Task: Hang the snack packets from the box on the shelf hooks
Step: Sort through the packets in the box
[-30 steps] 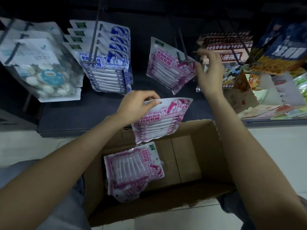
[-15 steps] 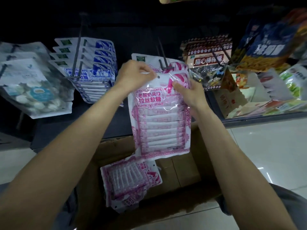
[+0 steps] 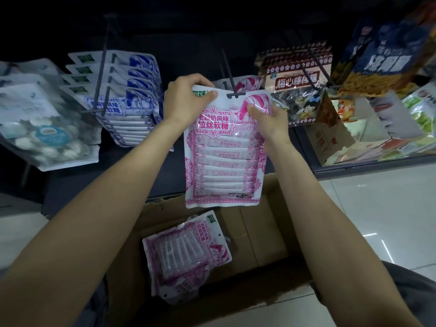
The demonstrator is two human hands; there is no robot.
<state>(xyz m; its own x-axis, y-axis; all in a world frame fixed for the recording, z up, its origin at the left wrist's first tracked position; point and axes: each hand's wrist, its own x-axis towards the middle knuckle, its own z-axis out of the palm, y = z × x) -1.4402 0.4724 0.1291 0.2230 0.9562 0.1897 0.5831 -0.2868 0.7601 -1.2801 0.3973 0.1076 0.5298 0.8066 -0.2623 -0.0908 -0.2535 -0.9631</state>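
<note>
I hold a pink-and-white snack packet (image 3: 224, 156) upright at the tip of a dark shelf hook (image 3: 232, 89). My left hand (image 3: 187, 102) pinches its top left corner. My right hand (image 3: 267, 119) grips its upper right edge. The hook's crossbar sits at the packet's top hole. Another pink packet (image 3: 247, 82) hangs behind on the same hook, mostly hidden. In the open cardboard box (image 3: 266, 234) below lie more pink packets (image 3: 186, 251).
Blue-and-white packets (image 3: 125, 100) hang on the hook to the left, and clear bags of white sweets (image 3: 40, 128) further left. Brown lollipop packets (image 3: 295, 81) and blue-yellow bags (image 3: 387, 57) hang to the right. A tiled floor (image 3: 377, 208) lies right of the box.
The left hand lifted the pink packet out of the box up to the hook. The right hand came off the hook area and took the packet's right edge.
</note>
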